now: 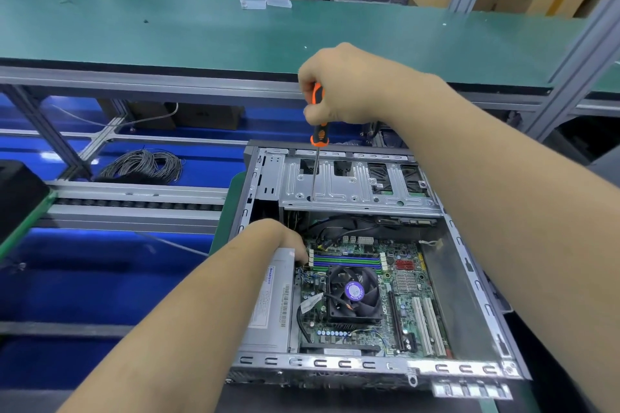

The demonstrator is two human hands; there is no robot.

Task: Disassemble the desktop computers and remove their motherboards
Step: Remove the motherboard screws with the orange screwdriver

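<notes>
Orange-and-black screwdriver (318, 117), fisted in the right hand (339, 87), meets the grey steel drive cage (355, 186) at centre frame; left hand (281, 238) curls over the power supply (271, 298), likely steadying.

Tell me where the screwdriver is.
The screwdriver stands upright in the right hand, tip on the drive cage above the motherboard.

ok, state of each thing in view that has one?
computer case: side panel off, open
motherboard: in the case
drive cage: in place at the top
screwdriver: upright, tip on drive cage
right hand: gripping screwdriver handle
left hand: on the power supply edge, grip unclear
</notes>
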